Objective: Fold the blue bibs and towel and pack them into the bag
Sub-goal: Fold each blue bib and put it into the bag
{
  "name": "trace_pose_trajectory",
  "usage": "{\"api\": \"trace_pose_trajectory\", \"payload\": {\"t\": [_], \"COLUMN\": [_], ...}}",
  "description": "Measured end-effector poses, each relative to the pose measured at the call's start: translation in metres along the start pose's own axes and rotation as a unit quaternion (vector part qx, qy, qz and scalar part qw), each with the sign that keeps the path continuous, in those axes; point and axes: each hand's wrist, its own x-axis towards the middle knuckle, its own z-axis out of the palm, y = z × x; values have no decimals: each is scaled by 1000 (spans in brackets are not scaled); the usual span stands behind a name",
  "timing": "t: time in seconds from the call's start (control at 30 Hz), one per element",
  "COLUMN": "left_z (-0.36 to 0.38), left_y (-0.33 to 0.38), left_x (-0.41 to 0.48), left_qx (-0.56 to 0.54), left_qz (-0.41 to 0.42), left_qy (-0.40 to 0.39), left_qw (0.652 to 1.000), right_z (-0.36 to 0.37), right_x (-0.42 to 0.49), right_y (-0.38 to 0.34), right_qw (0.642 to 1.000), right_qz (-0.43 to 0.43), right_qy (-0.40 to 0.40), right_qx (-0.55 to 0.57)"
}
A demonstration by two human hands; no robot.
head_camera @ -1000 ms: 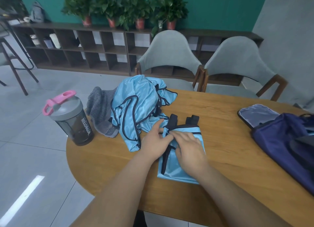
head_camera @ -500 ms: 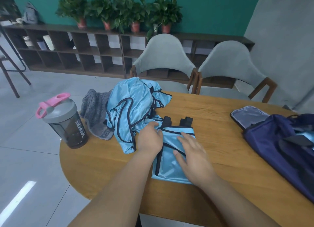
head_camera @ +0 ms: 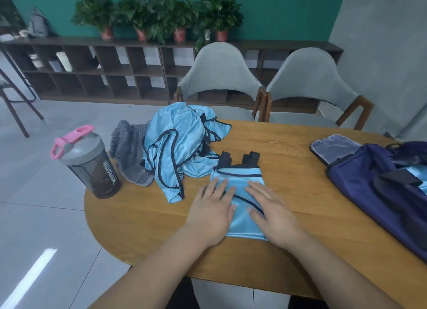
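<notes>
1. Two hands lie flat on the folded bib [head_camera: 240, 177], which sits on the desk [head_camera: 288, 147] right in front of the person.
2. The left hand [head_camera: 211, 213] covers the bib's left edge. Its fingers [head_camera: 216, 185] are straight and slightly spread, pressing down and gripping nothing.
3. The right hand [head_camera: 272, 213] rests on the bib's right half. Its fingers [head_camera: 256, 188] are also straight and spread, palm down.
4. The bib's two black strap ends point away from the person.
5. A loose heap of blue bibs [head_camera: 178, 147] lies just left of the folded one, touching its far left corner.
6. The grey towel [head_camera: 128, 144] is bunched against the heap's left side, at the desk's edge.
7. The navy bag [head_camera: 379, 193] lies open at the right, well apart from the hands.
8. A shaker bottle [head_camera: 90, 165] with a pink loop stands near the towel.
</notes>
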Motion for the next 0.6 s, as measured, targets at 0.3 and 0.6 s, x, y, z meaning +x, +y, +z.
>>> {"api": "trace_pose_trajectory", "payload": {"t": [0.3, 0.6], "left_z": [3, 2], "left_y": [-16, -8], "left_x": [-2, 6], "left_qx": [19, -1], "left_qz": [-87, -85], "left_qy": [-87, -44], "left_qw": [992, 995], "right_z": [-5, -22], "right_x": [-10, -26], "right_y": [-7, 5], "right_qw": [988, 978], "right_qz": [-11, -71], "right_qy": [-37, -100], "right_qx": [-149, -172]}}
